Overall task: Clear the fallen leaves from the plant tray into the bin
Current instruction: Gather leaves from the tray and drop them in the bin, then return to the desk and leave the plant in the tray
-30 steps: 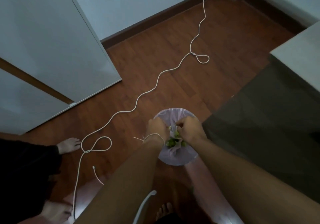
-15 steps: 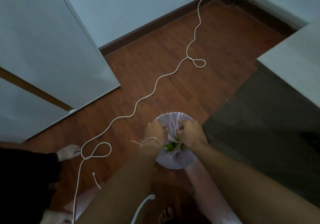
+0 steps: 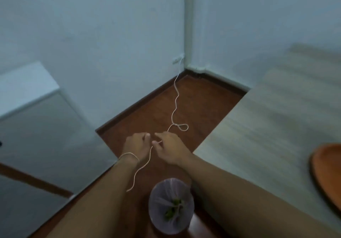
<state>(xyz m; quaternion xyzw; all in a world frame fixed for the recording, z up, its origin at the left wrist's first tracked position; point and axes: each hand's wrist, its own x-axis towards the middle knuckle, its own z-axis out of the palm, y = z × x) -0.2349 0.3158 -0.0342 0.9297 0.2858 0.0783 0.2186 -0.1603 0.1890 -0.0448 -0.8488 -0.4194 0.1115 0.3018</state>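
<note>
A small round bin (image 3: 171, 197) lined with a pale lilac bag stands on the floor low in the view, between my forearms. Green leaves (image 3: 173, 208) lie in the bottom of its bag. My left hand (image 3: 135, 144) and my right hand (image 3: 170, 148) hover side by side above the floor, well beyond the bin, fingers loosely curled and apart, nothing held. A thin string band circles my left wrist. At the right edge, part of an orange plant tray (image 3: 326, 175) rests on a pale wooden table (image 3: 267, 127).
A white cable (image 3: 175, 105) snakes across the brown wooden floor from a wall socket in the corner toward my hands. A white cabinet (image 3: 36, 127) stands on the left. Light blue walls meet at the far corner.
Both hands have lifted out of the bin and let go of the leaves, which now lie in the bag. My view has tilted up, bringing the table and tray in.
</note>
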